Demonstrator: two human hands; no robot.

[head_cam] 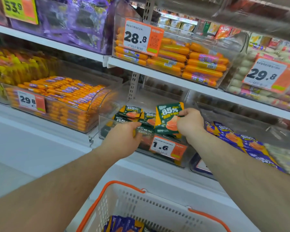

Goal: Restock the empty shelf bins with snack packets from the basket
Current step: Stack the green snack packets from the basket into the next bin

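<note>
Over the front edge of the clear bin [107, 129] with the 1.6 price tag [167, 147], the right hand [190, 122] pinches a green snack packet [167, 116] by its right edge, held upright above more green packets [134, 113] already piled inside. Left hand [124, 139] reaches into the same bin with fingers curled round a packet at the front wall. Down at the bottom edge sits the white basket [151, 208] with orange handles, a few blue packets [122, 223] in it, and a bin of matching blue ones [241, 139] sits just right on the shelf.
</note>
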